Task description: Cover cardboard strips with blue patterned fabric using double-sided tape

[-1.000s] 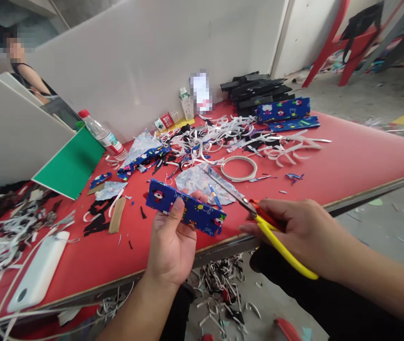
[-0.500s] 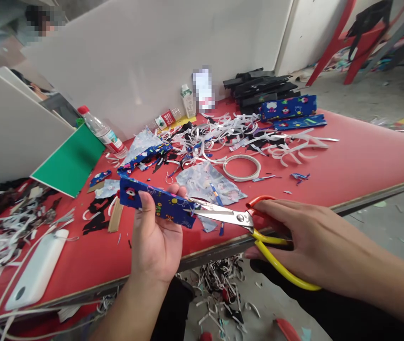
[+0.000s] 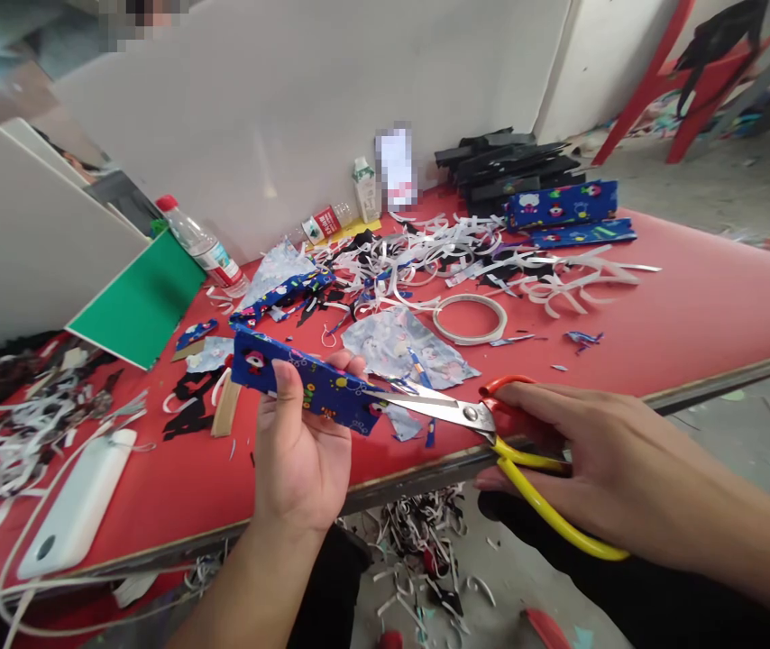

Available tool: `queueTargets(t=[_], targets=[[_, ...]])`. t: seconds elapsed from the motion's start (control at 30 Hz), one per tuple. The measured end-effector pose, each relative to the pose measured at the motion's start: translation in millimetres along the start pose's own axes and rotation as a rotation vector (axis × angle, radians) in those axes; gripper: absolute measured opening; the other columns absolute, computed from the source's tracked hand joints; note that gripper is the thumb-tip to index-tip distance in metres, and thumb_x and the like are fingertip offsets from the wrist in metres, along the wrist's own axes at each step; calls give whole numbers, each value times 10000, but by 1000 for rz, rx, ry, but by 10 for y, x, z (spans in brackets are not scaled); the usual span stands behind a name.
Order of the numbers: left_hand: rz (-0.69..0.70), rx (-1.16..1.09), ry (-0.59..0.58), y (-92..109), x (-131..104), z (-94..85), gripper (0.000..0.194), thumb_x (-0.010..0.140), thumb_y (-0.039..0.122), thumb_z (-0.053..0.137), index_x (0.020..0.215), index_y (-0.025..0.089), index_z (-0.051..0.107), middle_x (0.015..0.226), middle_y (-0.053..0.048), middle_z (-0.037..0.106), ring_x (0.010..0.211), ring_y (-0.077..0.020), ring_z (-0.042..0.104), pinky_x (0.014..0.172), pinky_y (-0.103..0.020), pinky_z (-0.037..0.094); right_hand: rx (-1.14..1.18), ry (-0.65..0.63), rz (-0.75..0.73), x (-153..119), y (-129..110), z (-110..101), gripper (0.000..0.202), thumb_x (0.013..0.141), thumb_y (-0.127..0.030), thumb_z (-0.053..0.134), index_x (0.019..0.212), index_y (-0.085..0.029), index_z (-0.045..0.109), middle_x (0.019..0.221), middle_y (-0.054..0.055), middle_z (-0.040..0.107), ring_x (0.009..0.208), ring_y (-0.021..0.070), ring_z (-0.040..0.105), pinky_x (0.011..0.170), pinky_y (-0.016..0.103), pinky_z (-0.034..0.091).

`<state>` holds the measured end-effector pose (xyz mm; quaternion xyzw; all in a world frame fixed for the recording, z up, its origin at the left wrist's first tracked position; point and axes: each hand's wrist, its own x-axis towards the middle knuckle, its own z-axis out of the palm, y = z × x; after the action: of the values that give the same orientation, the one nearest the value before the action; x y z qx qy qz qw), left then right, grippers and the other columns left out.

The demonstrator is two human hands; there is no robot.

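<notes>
A folded blue strip of printed fabric is pinched in my left hand, thumb on its near face and fingers behind. My right hand is closed on a pair of scissors with red and yellow handles. The blades point left and lie against the strip's right part, near its upper edge; whether they bite into the cloth I cannot tell. Behind the strip, a pale patterned fabric scrap lies flat on the red table.
A tape roll, white paper strips, folded blue fabric pieces and a stack of black pieces cover the back. To the left are a bottle, a green board and a white device. Scraps litter the floor.
The view has shifted a little, so the table things sit slightly further right. The scissor blades look closer together now, while both hands keep their holds.
</notes>
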<state>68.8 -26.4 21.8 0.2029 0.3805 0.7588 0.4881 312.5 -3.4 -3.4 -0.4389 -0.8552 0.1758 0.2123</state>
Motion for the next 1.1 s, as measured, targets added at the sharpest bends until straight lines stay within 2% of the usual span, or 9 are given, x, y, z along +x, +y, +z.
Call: queueTargets(t=[0.2, 0.33, 0.47, 0.67, 0.77, 0.93, 1.1], targets=[[-3, 8, -10, -15, 3, -25, 266, 844, 465, 869, 887, 210, 806, 881, -32, 850, 865, -200, 830, 859, -262, 662, -3, -33, -11, 8, -26, -11, 344, 890, -580, 694, 865, -250, 602, 662, 17, 700, 459, 185, 590, 456, 303, 402], [-10, 15, -7, -22, 0, -5, 263, 844, 462, 870, 885, 211, 800, 879, -30, 849, 865, -198, 830, 849, -261, 664, -1, -34, 7, -8, -25, -17, 379, 904, -614, 645, 832, -244, 611, 606, 15, 673, 421, 176, 554, 434, 298, 351], [-11, 23, 43, -44, 2, 19, 237, 869, 447, 853, 893, 220, 788, 886, -32, 846, 873, -206, 831, 828, -270, 667, -36, -56, 41, -18, 9, 16, 366, 888, -604, 672, 819, -244, 656, 555, 5, 639, 391, 167, 516, 431, 300, 288], [-41, 16, 104, -84, 4, 33, 228, 887, 425, 842, 905, 209, 767, 900, -51, 844, 868, -205, 829, 833, -288, 668, -137, -83, 69, 7, 30, 37, 260, 857, -481, 709, 774, -236, 689, 556, 26, 666, 433, 194, 573, 456, 300, 293], [-55, 2, 133, -92, 1, 44, 235, 909, 410, 823, 906, 185, 758, 898, -63, 841, 866, -209, 829, 835, -294, 672, -172, -68, 57, -13, 39, 25, 250, 852, -474, 717, 779, -236, 701, 552, 31, 669, 434, 196, 578, 455, 304, 305], [-60, 1, 124, -97, 6, 32, 250, 893, 422, 838, 918, 187, 757, 930, -55, 839, 888, -212, 826, 857, -304, 669, -172, -81, 35, -47, 43, 25, 251, 897, -458, 660, 788, -232, 681, 575, 36, 682, 442, 201, 596, 453, 307, 298], [-59, 4, 104, -93, -5, 22, 289, 855, 455, 867, 909, 191, 764, 924, -59, 843, 888, -213, 827, 848, -288, 665, -135, -76, -9, -25, -18, 34, 288, 909, -492, 665, 785, -251, 570, 576, 9, 650, 430, 177, 549, 460, 300, 275]])
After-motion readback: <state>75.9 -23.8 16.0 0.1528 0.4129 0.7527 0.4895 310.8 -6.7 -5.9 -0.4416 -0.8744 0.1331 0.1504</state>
